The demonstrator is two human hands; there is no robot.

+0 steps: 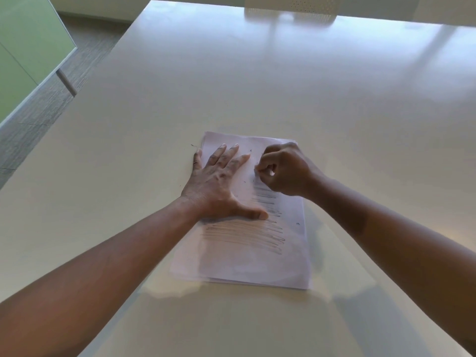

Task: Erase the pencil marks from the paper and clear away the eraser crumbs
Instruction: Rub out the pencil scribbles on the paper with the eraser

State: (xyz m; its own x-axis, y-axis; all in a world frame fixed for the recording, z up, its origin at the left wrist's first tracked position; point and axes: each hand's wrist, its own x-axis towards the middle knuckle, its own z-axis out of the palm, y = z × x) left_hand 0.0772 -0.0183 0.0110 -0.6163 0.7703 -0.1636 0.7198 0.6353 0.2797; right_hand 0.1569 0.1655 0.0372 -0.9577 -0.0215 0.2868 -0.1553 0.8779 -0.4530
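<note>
A white sheet of paper [247,264] lies on the table in front of me, with grey pencil scribbles [247,235] across its middle. My left hand [219,181] presses flat on the paper's upper left, fingers spread, thumb near the scribbles. My right hand [283,168] is curled over the paper's upper right and pinches a small white eraser [257,168], mostly hidden by the fingers, against the sheet. Tiny dark eraser crumbs [253,180] dot the paper near that hand.
The pale table [257,86] stretches far ahead and to both sides. One dark crumb [193,145] lies on the table just left of the paper's top corner. A white chair back [291,6] stands at the far edge. A green panel [28,47] and carpet lie at left.
</note>
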